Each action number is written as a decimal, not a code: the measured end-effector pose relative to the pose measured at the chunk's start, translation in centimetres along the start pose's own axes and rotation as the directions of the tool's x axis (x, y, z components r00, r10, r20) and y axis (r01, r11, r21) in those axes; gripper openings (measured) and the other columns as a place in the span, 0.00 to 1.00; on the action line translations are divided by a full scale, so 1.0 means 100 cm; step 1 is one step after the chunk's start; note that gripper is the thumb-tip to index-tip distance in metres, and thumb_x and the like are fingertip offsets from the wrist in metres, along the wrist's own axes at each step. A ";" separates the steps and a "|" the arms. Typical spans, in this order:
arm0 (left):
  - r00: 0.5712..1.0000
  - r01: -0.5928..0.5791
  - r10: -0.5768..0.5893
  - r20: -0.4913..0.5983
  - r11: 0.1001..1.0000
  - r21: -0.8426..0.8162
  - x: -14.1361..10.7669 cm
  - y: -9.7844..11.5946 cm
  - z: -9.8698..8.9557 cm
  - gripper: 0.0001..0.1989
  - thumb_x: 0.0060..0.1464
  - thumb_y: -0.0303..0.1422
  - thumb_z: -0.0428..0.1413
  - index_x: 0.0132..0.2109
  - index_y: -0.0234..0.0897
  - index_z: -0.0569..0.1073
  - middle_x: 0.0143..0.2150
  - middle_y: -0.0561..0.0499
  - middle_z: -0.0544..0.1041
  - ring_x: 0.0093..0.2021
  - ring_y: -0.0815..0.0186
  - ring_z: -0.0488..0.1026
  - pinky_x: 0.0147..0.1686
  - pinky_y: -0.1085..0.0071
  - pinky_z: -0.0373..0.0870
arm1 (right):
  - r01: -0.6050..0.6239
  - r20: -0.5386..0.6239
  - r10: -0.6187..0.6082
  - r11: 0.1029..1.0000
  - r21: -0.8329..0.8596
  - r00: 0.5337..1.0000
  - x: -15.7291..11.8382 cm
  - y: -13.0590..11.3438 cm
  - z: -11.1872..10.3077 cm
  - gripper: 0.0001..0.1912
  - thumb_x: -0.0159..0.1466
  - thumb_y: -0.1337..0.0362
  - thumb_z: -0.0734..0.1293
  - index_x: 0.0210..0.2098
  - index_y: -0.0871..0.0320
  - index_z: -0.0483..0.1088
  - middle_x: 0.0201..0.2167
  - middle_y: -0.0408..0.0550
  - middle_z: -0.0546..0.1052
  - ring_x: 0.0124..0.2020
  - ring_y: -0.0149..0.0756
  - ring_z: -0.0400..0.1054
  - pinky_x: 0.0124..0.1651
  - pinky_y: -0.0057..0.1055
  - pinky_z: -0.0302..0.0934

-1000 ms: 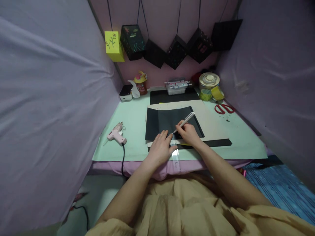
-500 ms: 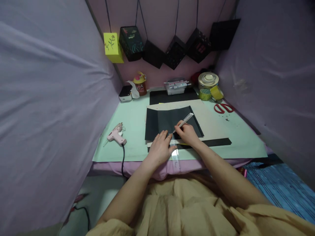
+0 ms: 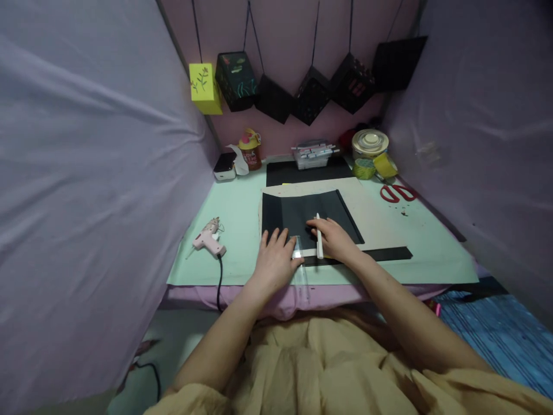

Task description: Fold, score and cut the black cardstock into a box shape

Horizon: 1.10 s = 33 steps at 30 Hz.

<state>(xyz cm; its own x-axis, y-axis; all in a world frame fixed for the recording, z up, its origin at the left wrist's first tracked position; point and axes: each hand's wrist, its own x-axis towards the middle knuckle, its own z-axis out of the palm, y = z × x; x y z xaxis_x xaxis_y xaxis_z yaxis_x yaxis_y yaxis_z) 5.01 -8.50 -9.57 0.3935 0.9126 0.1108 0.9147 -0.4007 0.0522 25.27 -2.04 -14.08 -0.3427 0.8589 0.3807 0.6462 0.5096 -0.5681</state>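
Observation:
My left hand (image 3: 276,257) lies flat with its fingers spread on a black card sheet (image 3: 298,208). Its index finger and thumb touch a clear ruler (image 3: 301,282), which runs from the card toward the table's front edge. My right hand (image 3: 336,237) grips a white pen (image 3: 319,236) just right of the ruler. The pen now points away from me, its back end toward me. Beneath the black card is a pale board (image 3: 380,225). A black strip (image 3: 391,253) extends along the board's near edge.
A pink glue gun (image 3: 209,237) with a cord lies at left. Red-handled scissors (image 3: 397,193) are at right. Along the back stand a box of markers (image 3: 313,154), tape rolls (image 3: 364,168) and a yellow-lidded bottle (image 3: 250,151). Boxes, one yellow (image 3: 205,89), others black, hang above.
The pen has come off the ruler's end and swung round in my right hand. My left hand has spread its fingers and shifted slightly left with the ruler. The view has turned slightly.

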 end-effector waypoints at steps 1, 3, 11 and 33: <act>1.000 0.024 -0.024 -0.010 1.000 0.010 -0.002 -0.006 -0.001 0.26 0.60 0.46 0.52 0.61 0.39 0.67 0.67 0.41 0.62 0.68 0.47 0.53 0.66 0.44 0.41 | 0.020 0.036 -0.018 0.999 -0.048 0.999 0.000 0.004 -0.001 0.15 0.66 0.66 0.59 0.51 0.54 0.70 0.51 0.53 0.76 0.55 0.44 0.68 0.62 0.52 0.53; 0.997 0.072 -0.072 -0.001 0.997 0.010 -0.007 -0.016 -0.001 0.26 0.61 0.46 0.51 0.62 0.40 0.67 0.67 0.41 0.62 0.68 0.46 0.53 0.65 0.41 0.40 | 0.048 0.078 -0.042 0.995 -0.084 0.996 0.000 0.010 -0.004 0.16 0.66 0.66 0.60 0.52 0.55 0.69 0.52 0.53 0.76 0.56 0.44 0.68 0.62 0.52 0.52; 0.994 0.104 -0.103 0.039 0.994 -0.028 -0.014 -0.027 0.002 0.27 0.62 0.47 0.49 0.64 0.42 0.64 0.68 0.43 0.60 0.68 0.46 0.52 0.64 0.40 0.43 | 0.155 0.046 -0.151 0.982 -0.104 0.987 -0.007 -0.016 -0.004 0.16 0.66 0.68 0.61 0.53 0.55 0.67 0.55 0.52 0.74 0.61 0.44 0.63 0.64 0.51 0.50; 0.997 0.067 -0.068 -0.030 0.997 -0.046 -0.024 -0.014 0.007 0.27 0.59 0.48 0.52 0.63 0.44 0.65 0.72 0.44 0.51 0.71 0.48 0.41 0.64 0.38 0.40 | 0.186 0.127 -0.178 0.981 -0.056 0.976 -0.016 -0.034 0.013 0.18 0.66 0.67 0.61 0.55 0.52 0.68 0.56 0.48 0.74 0.61 0.41 0.62 0.64 0.50 0.54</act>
<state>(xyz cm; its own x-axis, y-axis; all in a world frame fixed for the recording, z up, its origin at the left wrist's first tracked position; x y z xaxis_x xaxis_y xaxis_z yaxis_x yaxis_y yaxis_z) 2.84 -10.07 -10.63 0.3273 0.9349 0.1371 0.9338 -0.3422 0.1046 22.76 -5.11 -13.69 -0.5361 0.7538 0.3801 0.6078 0.6571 -0.4458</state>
